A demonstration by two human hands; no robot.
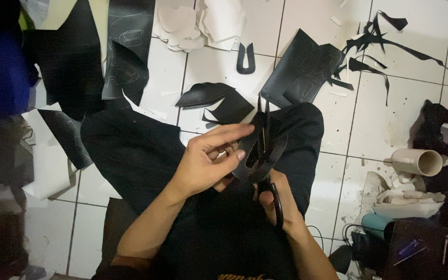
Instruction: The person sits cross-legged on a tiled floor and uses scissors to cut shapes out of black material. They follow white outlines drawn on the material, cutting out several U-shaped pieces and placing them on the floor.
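Far on the white tiled floor (219, 62) lie black leather sheets (302, 67), white paper patterns (198, 23) and thin black offcuts (374, 31); a cream tube (418, 161) lies right.

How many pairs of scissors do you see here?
1. The scissors are in the right hand, blades pointing up through the black piece that the left hand holds. More may be hidden under the black scraps on the floor.

Tube (418, 161) right — scraps (374, 36) behind
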